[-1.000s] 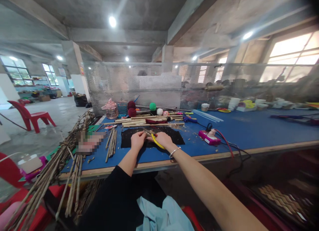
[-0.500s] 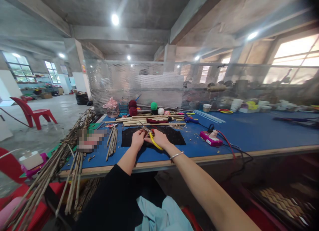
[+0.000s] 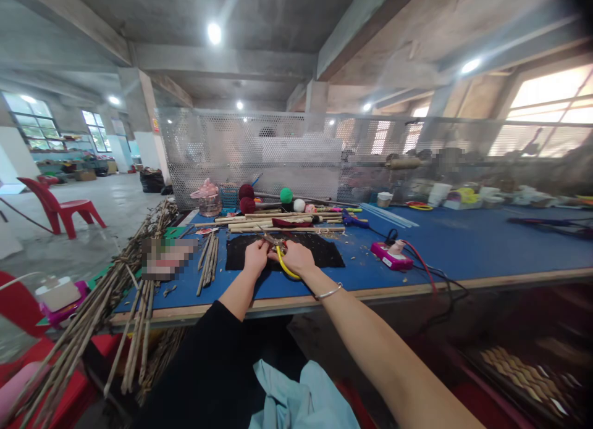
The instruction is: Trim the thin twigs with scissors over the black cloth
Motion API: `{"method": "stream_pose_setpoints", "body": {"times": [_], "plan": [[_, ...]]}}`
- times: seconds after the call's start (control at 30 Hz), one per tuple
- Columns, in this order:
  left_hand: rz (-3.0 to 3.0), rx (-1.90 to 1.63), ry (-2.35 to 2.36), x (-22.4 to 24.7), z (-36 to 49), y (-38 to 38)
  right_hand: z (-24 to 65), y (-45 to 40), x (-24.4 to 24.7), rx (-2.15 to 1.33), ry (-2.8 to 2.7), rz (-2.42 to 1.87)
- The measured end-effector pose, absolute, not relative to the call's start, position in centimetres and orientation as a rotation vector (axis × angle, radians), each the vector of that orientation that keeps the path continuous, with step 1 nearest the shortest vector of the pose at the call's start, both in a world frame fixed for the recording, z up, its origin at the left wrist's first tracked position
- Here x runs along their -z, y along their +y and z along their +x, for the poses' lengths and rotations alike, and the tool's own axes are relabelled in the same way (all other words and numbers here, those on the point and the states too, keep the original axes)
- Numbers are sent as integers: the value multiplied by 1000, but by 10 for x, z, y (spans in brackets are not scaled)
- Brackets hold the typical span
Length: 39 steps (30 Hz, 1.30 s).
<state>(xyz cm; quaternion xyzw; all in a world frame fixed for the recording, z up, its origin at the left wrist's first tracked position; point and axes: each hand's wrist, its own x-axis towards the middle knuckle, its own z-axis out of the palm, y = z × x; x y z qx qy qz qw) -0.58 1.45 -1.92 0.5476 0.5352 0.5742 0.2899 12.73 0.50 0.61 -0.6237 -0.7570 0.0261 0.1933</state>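
Both my hands are close together over a black cloth [image 3: 324, 250] on the blue table. In my right hand [image 3: 299, 258] is a pair of scissors with yellow handles [image 3: 286, 265], the blades pointing up and to the left. My left hand [image 3: 256, 257] is closed at the blades' side, its fingers pinched on something too small to make out. Just beyond the cloth lie pale wooden sticks [image 3: 259, 228]. A small bundle of thin twigs [image 3: 210, 262] rests to the left of the cloth.
Long branches [image 3: 115, 287] hang over the table's left edge. Yarn balls [image 3: 286, 196] sit at the back before a perforated metal screen [image 3: 296, 163]. A blue glue gun [image 3: 354, 220] and a pink power strip [image 3: 391, 256] with cables lie to the right.
The scissor blades look closer together and lower than before. My hands have stayed in nearly the same place; the view has shifted very slightly.
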Motion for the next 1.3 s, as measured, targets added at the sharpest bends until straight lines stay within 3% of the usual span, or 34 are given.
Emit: {"method": "stream_pose_setpoints", "body": {"times": [0.43,0.97,1.3], "plan": [[1598,-1525,1409,30,-7,23,128,3,0,-85,-2043,-1817],[922,-1582,1121,18,-1,19,136,6,7,-21,-1910,-1780],[1008,-1578,1102,20,-1,20,137,7,5,-83,-1963,-1680]]}}
